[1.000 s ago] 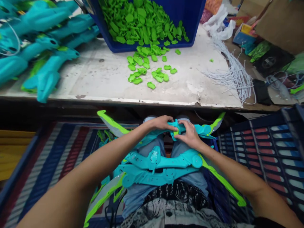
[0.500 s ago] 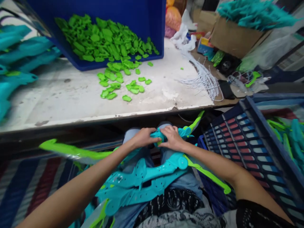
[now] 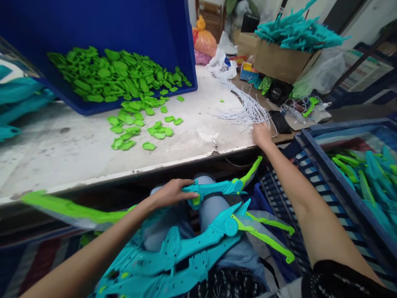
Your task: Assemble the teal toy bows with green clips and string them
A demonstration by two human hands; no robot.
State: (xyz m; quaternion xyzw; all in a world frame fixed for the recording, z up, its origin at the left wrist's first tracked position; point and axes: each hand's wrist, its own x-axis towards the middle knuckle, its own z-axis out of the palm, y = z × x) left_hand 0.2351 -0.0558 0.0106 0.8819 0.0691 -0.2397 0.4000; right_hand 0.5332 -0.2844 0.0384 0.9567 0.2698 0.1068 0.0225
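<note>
My left hand is closed round the middle of a turquoise toy bow with bright green limbs, which lies across my knees. Its thumb rests beside a small green piece on the grip. My right hand reaches to the table edge, fingers curled on the near end of a bundle of white cords; the fingertips are partly hidden. More turquoise bow bodies with green limbs lie across my lap, under my forearms.
A tipped blue bin spills green plastic pieces onto the white table. A cardboard box of turquoise parts stands at the back right. To the right is a blue crate holding turquoise and green parts. Turquoise parts are stacked at left.
My right hand has left the bow and moved up and right to the white cords. My left hand stays on the grip. The view has turned to the right.
</note>
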